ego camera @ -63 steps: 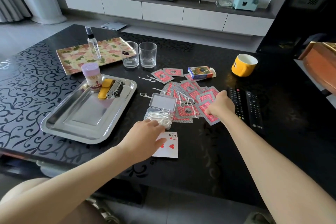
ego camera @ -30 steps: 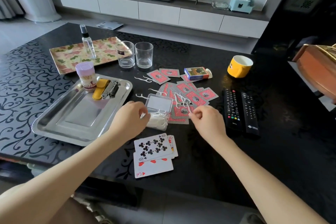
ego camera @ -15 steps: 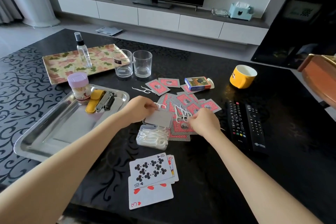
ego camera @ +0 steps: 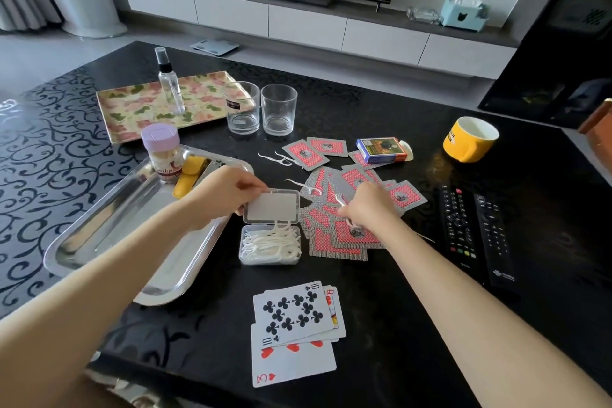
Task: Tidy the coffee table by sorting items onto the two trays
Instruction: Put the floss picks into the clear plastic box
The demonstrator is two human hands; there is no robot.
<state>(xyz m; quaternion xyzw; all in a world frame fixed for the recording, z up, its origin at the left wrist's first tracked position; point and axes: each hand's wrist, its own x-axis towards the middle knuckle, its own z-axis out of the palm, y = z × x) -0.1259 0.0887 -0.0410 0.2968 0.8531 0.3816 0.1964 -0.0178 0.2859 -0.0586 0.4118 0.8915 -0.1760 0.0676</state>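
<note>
The left arm and the right arm reach forward, bare, and lean in toward each other. The left hand has its back up and its fingers pinch a clear lid. The right hand, near it, is curled round a white floss pick.

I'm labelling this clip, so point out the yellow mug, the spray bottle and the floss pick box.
yellow mug (ego camera: 463,146): head view, outer wall.
spray bottle (ego camera: 170,89): head view, clear body.
floss pick box (ego camera: 273,210): head view, raised lid.

Soft daylight, perhaps wide-angle edge distortion.
</note>
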